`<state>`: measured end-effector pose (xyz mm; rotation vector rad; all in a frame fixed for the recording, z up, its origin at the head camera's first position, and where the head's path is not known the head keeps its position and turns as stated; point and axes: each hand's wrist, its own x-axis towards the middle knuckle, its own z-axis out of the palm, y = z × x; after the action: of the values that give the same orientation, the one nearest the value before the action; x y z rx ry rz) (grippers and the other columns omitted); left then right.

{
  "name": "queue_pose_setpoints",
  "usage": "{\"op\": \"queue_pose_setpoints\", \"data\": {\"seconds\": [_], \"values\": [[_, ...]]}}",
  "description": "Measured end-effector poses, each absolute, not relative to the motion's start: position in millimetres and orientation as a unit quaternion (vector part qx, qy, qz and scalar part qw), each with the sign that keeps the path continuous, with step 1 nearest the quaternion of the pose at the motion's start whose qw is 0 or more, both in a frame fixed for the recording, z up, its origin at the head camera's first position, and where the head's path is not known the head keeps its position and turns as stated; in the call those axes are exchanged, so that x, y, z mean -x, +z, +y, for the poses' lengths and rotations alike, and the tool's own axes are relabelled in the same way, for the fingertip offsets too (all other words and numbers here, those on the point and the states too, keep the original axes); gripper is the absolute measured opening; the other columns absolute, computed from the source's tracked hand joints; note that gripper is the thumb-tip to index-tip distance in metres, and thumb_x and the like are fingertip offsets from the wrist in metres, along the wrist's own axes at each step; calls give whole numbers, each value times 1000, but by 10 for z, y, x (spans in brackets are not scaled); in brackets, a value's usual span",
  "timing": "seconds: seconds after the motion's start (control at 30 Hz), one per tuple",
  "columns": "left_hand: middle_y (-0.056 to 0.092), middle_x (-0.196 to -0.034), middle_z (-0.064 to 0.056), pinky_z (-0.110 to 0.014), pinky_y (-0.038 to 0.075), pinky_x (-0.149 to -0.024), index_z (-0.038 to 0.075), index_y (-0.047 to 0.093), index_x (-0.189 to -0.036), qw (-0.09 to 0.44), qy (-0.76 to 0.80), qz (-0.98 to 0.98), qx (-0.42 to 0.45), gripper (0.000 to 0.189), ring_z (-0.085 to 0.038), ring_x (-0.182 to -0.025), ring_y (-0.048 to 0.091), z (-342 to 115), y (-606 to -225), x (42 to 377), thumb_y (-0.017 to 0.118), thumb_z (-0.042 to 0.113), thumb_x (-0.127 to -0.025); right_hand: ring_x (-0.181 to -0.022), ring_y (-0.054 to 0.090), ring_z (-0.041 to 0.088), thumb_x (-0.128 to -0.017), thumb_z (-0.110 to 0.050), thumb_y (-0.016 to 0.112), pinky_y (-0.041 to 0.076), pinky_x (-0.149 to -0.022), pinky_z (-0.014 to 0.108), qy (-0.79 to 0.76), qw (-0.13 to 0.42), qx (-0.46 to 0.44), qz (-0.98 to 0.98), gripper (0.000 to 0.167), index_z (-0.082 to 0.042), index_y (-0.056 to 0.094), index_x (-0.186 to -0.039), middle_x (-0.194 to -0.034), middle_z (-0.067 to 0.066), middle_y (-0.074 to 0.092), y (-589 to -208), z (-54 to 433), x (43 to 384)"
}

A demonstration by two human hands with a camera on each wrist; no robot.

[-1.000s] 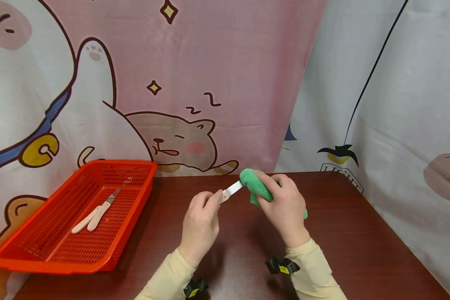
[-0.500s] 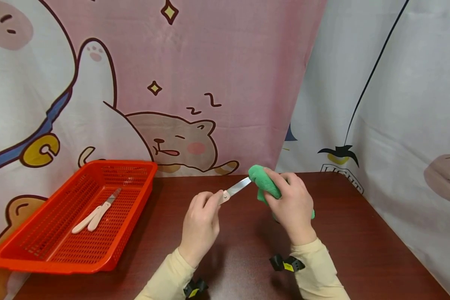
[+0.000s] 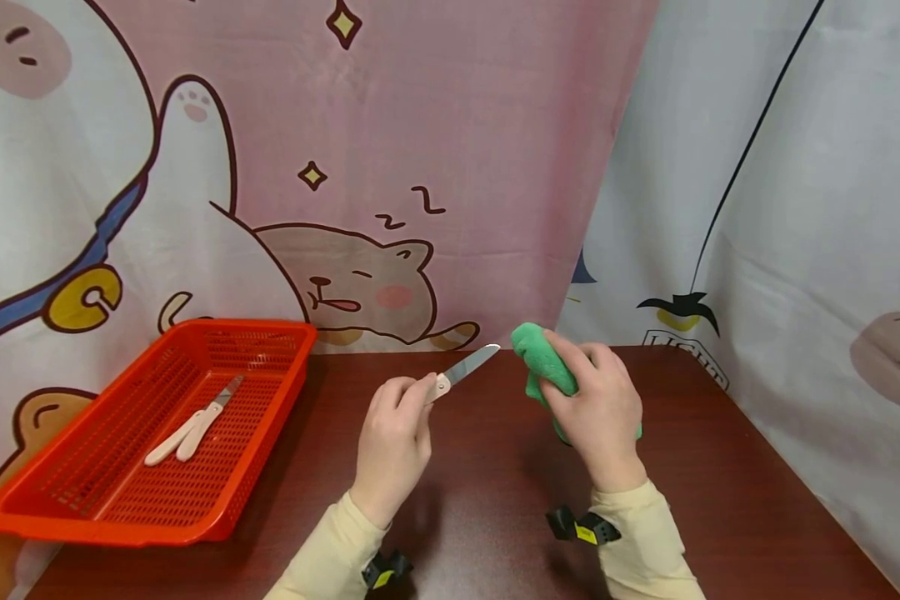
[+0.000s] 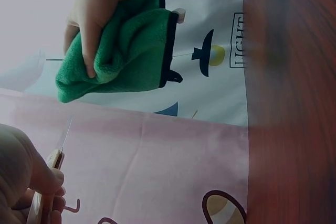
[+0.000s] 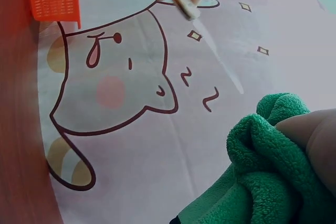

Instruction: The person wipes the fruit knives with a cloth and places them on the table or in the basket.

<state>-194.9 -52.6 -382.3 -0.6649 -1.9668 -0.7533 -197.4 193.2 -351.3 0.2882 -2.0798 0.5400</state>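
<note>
My left hand (image 3: 393, 446) grips a folding knife (image 3: 471, 364) by its pale handle, the blade swung out and pointing up to the right. In the right wrist view the whole blade (image 5: 218, 56) shows bare beyond the fingers. A bunched green cloth (image 3: 543, 360) is in my right hand (image 3: 598, 408), pinched between thumb and fingers. The left wrist view shows the cloth's dark edging and small loop as it hangs folded. Between the blade tip and the cloth there is a narrow gap. Both hands are raised above the table.
An orange-red plastic basket (image 3: 266, 425) stands on the left of the brown table (image 3: 487, 533). Inside it lies another knife with white handles (image 3: 195, 431), its blade out. Behind the table hangs a printed curtain (image 3: 495, 167) with cartoon animals.
My right hand has drawn the green cloth to the right along the blade and off its tip, so the blade is now uncovered. The left hand has shifted slightly left with the knife.
</note>
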Motion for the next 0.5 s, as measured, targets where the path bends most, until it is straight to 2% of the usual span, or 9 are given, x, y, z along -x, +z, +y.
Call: {"op": "queue_pose_setpoints", "data": {"seconds": [0.5], "values": [[60,-93,-14,-38,55,-69,0,68,-112,451,-303,-798,261,43,-27,-81,57,-531,-3834,1962,79,-13,-73,-86,58,26,-74,-9,73,48,-61,45,236,465,-165,-837,51,-24,70,-122,-94,5,60,-3466,1760,1883]]}}
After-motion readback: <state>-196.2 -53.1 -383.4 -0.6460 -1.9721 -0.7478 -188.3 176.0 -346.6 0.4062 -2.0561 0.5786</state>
